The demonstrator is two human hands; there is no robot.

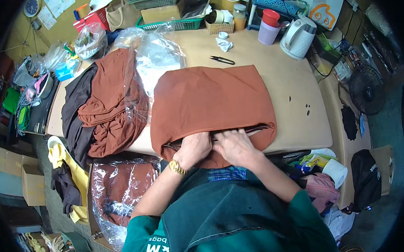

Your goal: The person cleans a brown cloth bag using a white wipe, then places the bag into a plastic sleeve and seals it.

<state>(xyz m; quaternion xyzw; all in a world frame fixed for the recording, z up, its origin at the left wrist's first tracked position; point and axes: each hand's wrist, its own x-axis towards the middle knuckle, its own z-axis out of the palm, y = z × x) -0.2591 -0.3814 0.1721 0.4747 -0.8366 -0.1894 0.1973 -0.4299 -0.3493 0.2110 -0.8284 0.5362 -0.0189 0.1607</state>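
Note:
A large rust-brown fabric bag or cover [210, 98] lies on the padded table at my front, its opening facing me. My left hand [195, 147], with a gold watch on the wrist, reaches into the opening, its fingers bent and partly hidden under the upper edge. Beside it, my right hand [235, 144] is at the same opening, fingertips hidden by the fabric edge. A dark lining and what looks like a zip show along the opening. Whether either hand grips the fabric cannot be told.
Thread snips [222, 60] lie beyond the fabric. More rust-brown cloth [115, 103] and clear plastic [160, 53] lie to the left. A white electric kettle [298, 37] stands at the back right. A plastic-lined box [123, 191] is below the table's left part.

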